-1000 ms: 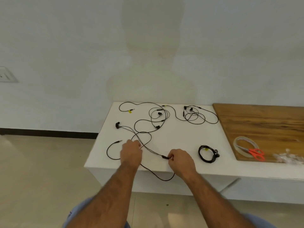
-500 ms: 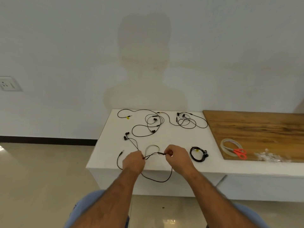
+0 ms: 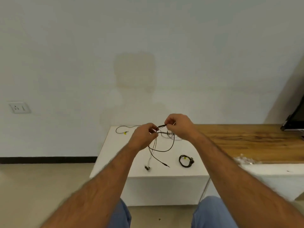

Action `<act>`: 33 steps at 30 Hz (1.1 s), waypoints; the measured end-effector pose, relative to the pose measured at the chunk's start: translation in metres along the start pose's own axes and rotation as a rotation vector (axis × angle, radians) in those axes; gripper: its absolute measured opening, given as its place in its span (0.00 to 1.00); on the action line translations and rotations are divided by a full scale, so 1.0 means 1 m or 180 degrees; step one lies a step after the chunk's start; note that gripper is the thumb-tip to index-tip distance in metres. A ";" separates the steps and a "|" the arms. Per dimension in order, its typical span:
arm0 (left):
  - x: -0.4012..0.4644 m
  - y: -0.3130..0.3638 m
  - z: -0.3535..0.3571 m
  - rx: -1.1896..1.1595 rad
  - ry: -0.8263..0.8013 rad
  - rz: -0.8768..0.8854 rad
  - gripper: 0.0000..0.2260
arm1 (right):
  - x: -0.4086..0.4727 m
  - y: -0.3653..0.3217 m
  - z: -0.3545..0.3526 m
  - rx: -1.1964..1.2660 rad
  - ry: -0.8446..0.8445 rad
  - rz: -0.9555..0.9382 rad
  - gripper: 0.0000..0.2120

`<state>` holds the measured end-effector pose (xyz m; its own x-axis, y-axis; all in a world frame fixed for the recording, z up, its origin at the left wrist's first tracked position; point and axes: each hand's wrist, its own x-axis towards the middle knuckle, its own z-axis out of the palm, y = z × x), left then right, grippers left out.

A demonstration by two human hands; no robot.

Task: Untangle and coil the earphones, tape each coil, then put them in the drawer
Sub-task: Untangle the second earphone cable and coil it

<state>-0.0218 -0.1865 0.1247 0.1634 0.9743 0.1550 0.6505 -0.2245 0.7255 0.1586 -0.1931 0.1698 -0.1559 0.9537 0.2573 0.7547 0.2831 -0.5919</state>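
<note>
Head view: left hand (image 3: pixel 142 137) and right hand (image 3: pixel 178 127) pinch a limp, light earphone cord (image 3: pixel 162 149); best gripped near its stiff inline piece.

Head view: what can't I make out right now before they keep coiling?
- Loose earphones at the back of the white table: mostly behind the left hand and right hand.
- Held earphone cable: too thin and blurred to trace its crossings.
- Finished coil: too small to see whether it is taped.
- Tape and scissors: not visible; the right forearm covers that part of the wooden board.
- Drawer: not in view.
</note>
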 end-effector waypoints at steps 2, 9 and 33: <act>0.002 0.026 -0.020 -0.0100 0.0111 0.0176 0.04 | 0.006 -0.023 -0.034 -0.0039 0.0089 -0.0217 0.07; 0.012 0.120 -0.090 -0.0300 0.0303 0.0704 0.05 | 0.015 -0.088 -0.134 -0.0235 0.0364 -0.0643 0.07; 0.003 0.156 -0.152 -0.0731 -0.0368 0.0718 0.07 | 0.016 -0.135 -0.209 0.0726 0.0212 -0.0541 0.04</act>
<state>-0.0322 -0.2155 0.3403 0.3758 0.8892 0.2611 0.4067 -0.4114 0.8157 0.1875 -0.2372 0.4140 -0.2199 0.8840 0.4125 0.5573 0.4609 -0.6907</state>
